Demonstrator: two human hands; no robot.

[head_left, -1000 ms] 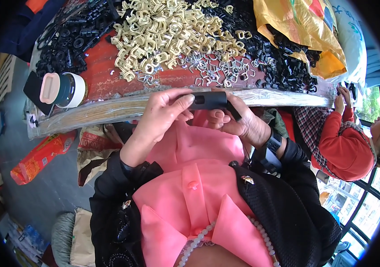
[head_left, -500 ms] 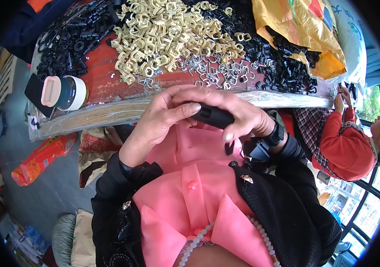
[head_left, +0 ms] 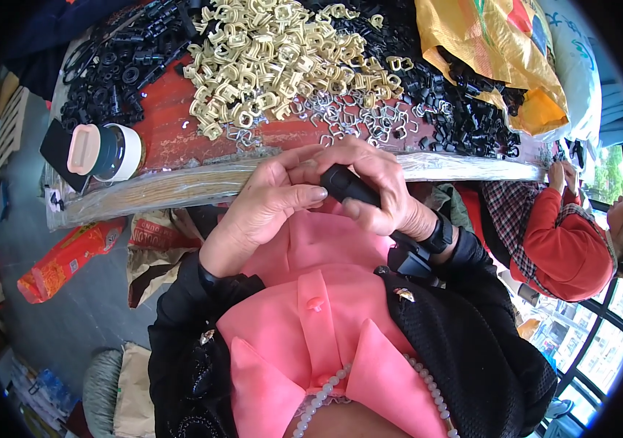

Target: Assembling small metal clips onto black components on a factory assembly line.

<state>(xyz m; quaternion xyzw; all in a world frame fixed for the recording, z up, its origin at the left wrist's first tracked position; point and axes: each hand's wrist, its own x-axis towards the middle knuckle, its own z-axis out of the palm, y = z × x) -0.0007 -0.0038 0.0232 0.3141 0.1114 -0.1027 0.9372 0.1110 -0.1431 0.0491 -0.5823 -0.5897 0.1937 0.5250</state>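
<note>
Red tabletop (head_left: 173, 135) with a plastic-wrapped near edge fills the far half of my view, and I look down past a pink shirt and black cardigan to both hands working just in front of that edge. My right hand (head_left: 381, 186) has its fingers curled tight around a short black plastic cylinder (head_left: 348, 186), which lies slanted between the two hands, just near of the table edge. My left hand (head_left: 268, 201) has its fingers bent, thumb and fingertips pressing the left end of that cylinder. A black watch (head_left: 439, 235) sits on the right wrist. Farther out on the left stands a dark jar with a pale pink lid (head_left: 103, 150). Beyond it lie small silver wire clips (head_left: 359, 124), then a big heap of cream plastic buckles (head_left: 268, 51), with black plastic parts (head_left: 107, 73) piled at both sides. On the right, another person's red sleeve (head_left: 556, 233) reaches the table, below a yellow plastic bag (head_left: 494, 44).
</note>
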